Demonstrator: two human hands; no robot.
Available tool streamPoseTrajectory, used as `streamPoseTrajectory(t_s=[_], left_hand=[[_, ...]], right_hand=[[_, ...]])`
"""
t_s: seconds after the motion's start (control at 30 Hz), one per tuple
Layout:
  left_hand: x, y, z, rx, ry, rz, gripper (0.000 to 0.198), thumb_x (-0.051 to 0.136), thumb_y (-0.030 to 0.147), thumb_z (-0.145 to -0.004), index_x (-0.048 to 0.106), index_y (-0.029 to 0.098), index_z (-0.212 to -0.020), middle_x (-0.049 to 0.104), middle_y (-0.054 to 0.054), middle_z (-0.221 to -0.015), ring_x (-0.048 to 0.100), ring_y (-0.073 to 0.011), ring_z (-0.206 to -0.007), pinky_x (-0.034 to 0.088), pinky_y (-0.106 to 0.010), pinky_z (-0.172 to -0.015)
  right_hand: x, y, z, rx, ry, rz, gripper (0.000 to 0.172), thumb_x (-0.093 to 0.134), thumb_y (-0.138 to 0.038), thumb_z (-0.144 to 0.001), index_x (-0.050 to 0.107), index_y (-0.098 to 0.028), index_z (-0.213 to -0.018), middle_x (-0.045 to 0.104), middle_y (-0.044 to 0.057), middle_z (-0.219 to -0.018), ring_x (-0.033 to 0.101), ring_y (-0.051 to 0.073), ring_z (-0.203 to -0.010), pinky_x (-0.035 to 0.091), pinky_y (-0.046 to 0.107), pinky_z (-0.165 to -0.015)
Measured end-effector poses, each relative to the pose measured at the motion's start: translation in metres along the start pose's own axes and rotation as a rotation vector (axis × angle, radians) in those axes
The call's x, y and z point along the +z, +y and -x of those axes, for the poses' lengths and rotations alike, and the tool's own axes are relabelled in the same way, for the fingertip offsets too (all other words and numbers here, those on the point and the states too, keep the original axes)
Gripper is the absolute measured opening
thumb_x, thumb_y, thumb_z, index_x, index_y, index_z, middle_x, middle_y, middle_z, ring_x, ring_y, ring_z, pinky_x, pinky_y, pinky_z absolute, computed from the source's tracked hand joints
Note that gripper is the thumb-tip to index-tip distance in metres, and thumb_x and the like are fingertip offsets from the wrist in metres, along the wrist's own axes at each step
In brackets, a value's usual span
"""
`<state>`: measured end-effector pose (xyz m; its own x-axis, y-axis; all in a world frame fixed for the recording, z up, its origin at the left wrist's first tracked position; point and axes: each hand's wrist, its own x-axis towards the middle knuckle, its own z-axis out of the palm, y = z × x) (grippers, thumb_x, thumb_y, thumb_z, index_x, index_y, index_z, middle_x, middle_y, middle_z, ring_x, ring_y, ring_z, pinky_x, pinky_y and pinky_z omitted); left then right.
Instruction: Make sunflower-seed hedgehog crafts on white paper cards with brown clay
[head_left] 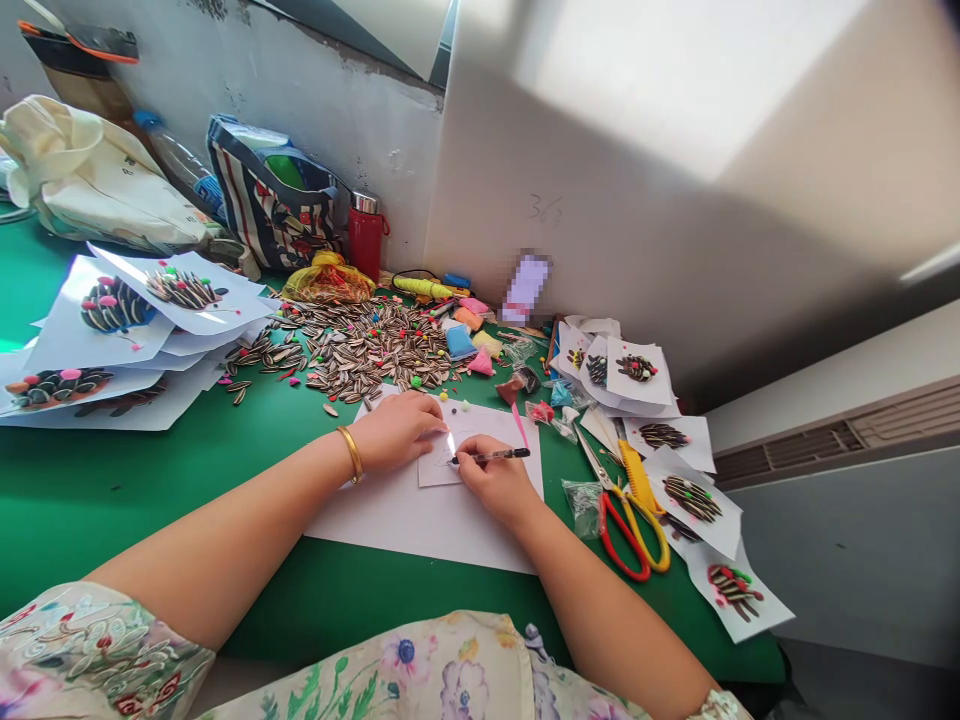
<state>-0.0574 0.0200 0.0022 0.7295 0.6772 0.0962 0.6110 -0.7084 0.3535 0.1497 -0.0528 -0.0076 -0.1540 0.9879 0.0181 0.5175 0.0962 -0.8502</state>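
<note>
A black pen (499, 455) was gripped in the right hand (491, 482), its tip held at a small white paper (435, 474) left of that hand. The paper was overlapped by the palm-down left hand (397, 428), fingers extended, beyond which sunflower seeds (360, 345) were heaped

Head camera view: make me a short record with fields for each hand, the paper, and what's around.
Left hand: fingertips at the small white sheet
Right hand: holds a pen, tip at that sheet
Underneath: larger white sheet on the green table
Beyond the hands: heap of striped seeds
Right side: scissors, seed-decorated sheets
Left side: stacked decorated sheets
</note>
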Motion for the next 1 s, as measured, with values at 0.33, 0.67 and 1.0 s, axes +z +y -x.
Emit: streamPoseTrajectory(t_s=[0.33, 0.67, 1.0], left_hand=[[-0.004, 0.007, 0.002, -0.025, -0.038, -0.002, 0.04, 0.072, 0.047, -0.078, 0.071, 0.025, -0.112, 0.064, -0.007, -0.121, 0.054, -0.0287, -0.116, 0.039, -0.04, -0.096], [0.001, 0.009, 0.004, -0.028, -0.051, -0.037, 0.076, 0.082, 0.061, -0.059, 0.063, 0.028, -0.125, 0.06, -0.008, -0.126, 0.05, -0.0323, -0.119, 0.035, -0.043, -0.099], [0.0, 0.008, 0.004, -0.037, -0.062, -0.026, 0.075, 0.081, 0.06, -0.061, 0.063, 0.028, -0.126, 0.059, -0.008, -0.127, 0.05, -0.0329, -0.12, 0.035, -0.044, -0.099]], right_hand=[[-0.023, 0.009, -0.002, 0.127, 0.116, 0.008, 0.016, 0.052, -0.034, -0.08, 0.064, -0.023, -0.078, 0.065, -0.001, -0.068, 0.059, 0.017, -0.066, 0.045, 0.028, -0.062], [-0.015, 0.012, -0.001, 0.078, 0.075, 0.05, 0.013, 0.054, -0.03, -0.08, 0.063, -0.024, -0.074, 0.063, -0.002, -0.067, 0.056, 0.016, -0.064, 0.043, 0.027, -0.061], [-0.016, 0.01, -0.001, 0.089, 0.061, 0.072, 0.014, 0.053, -0.03, -0.08, 0.064, -0.024, -0.074, 0.064, -0.002, -0.068, 0.055, 0.016, -0.063, 0.041, 0.028, -0.061]])
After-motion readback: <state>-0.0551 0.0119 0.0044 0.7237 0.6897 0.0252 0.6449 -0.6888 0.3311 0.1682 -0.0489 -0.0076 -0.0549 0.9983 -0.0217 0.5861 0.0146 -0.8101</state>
